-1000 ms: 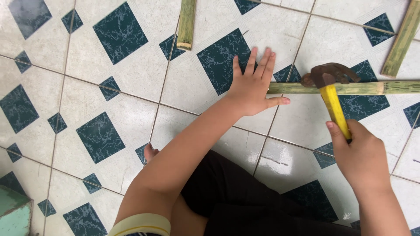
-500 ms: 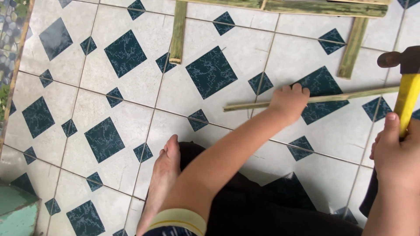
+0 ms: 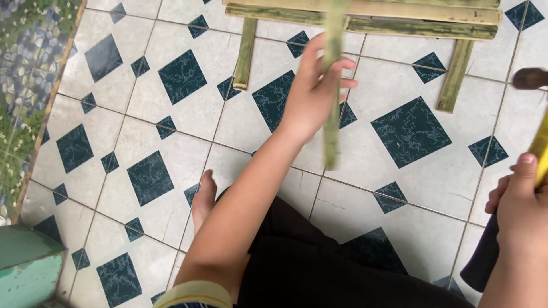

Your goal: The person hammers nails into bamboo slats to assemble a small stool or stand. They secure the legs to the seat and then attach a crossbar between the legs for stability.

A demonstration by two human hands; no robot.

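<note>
The left hand point(image 3: 311, 100) is now gripping the lifted green bamboo strip point(image 3: 332, 85) upright, no longer pressing it flat, while the right hand point(image 3: 522, 199) is clasping the yellow-handled hammer point(image 3: 539, 145).

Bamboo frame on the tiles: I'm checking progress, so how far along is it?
Done: the green bamboo frame at the top already has long slats laid across two short legs. In hand: the left hand holds a loose green bamboo strip upright; the right hand grips a yellow-handled hammer. Left: that strip is not yet on the frame.
</note>
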